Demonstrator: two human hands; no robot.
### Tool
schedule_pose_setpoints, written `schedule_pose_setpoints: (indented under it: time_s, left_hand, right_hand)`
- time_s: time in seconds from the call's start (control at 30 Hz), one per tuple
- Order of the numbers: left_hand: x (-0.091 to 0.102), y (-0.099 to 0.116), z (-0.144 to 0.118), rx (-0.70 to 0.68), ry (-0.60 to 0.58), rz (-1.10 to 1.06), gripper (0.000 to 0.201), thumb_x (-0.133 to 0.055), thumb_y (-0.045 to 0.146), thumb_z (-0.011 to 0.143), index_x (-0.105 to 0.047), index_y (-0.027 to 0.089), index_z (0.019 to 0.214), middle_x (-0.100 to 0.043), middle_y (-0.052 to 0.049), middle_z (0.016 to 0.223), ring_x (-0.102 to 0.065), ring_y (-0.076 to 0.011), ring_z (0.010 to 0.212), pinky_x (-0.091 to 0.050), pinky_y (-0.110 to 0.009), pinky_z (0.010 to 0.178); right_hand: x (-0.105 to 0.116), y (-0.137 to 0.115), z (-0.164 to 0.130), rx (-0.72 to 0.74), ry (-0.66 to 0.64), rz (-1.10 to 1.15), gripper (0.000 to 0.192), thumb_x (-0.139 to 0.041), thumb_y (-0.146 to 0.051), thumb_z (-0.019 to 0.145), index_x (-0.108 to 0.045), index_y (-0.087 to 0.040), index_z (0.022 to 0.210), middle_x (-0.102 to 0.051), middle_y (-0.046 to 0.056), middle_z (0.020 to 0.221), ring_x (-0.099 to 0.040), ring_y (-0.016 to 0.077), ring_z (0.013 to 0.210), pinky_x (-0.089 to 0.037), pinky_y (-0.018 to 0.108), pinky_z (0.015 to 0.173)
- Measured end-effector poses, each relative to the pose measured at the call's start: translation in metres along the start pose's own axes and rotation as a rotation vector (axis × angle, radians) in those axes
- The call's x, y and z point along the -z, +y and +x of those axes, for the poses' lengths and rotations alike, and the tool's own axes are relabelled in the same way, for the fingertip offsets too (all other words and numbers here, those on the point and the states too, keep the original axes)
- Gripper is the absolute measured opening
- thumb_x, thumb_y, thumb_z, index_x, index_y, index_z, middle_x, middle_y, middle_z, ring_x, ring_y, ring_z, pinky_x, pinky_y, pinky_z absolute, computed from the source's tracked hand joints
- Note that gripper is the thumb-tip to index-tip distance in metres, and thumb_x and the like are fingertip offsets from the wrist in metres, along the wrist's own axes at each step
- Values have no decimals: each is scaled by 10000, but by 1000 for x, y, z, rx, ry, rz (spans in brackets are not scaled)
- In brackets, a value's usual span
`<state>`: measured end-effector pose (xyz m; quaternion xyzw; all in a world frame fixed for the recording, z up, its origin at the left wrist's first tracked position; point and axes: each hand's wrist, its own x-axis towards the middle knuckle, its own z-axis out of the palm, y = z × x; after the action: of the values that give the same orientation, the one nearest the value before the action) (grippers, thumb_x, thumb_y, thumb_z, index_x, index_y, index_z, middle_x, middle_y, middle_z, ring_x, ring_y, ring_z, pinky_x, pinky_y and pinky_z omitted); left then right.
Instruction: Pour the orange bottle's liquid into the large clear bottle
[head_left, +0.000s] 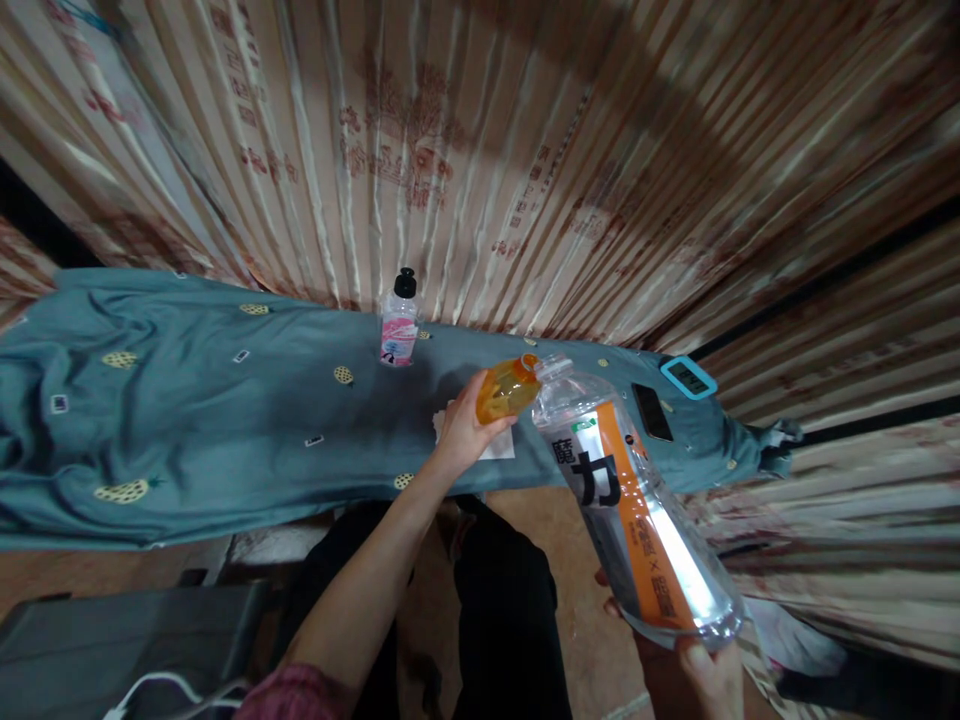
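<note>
Left hand (pixel 466 428) clamped on small orange bottle (pixel 507 388), held above teal cloth-covered counter (pixel 187 420). Right hand (pixel 701 668) grips base of big clear bottle (pixel 637 505), tilted, neck touching orange bottle mouth. Big bottle looks almost empty; pouring seems near its end. Small capped bottle (pixel 399 322) stands apart, clear liquid inside.

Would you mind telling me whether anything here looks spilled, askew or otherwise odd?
No spill shows. The large clear bottle, held at its base by the right hand, is tilted neck-first toward the orange cup in the left hand. The teal cloth lies rumpled.
</note>
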<state>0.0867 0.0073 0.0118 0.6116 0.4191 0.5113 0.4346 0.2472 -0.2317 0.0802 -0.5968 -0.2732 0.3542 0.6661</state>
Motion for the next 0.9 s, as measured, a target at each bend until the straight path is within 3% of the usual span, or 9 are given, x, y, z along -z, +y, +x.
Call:
schedule_pose_setpoints:
  time_s: [0.13,0.3,0.67,0.9]
  left_hand:
    - [0,-1,0,2,5,-4,740,-852,277,705,-514,239,1362,-673,-90,1329,-664,-289,1210,-519,-468,1087]
    - [1,-1,0,8,0,13,747,-847,291,713,-508,238,1376,-678,-95,1319,-660,-301,1215,-518,-485,1084]
    - [0,2,0,-22,8,4,751,-847,290,714,-504,250,1381,-692,-75,1287,-680,-274,1175,-533,-435,1066]
    - [2,5,-1,-11,-22,-24,729,-836,268,724,-513,229,1376,-681,-97,1299,-669,-290,1193,-521,-459,1079]
  right_hand:
    - [1,1,1,-19,20,-5,917,-872,-553,607,-524,-244,1397,-763,52,941,-746,235,815,-592,299,646]
    - [-1,-1,-1,27,-40,-38,864,-798,-542,709,-471,-219,1440,-761,73,940,-739,246,891,-579,305,667]
    - [-3,-3,-5,31,-56,-77,772,-744,-536,762,-482,-218,1415,-751,53,877,-729,252,931,-563,328,698]
    - [-4,-4,-3,34,-37,-97,827,-753,-549,736,-457,-279,1459,-739,60,1075,-721,220,868,-553,305,667]
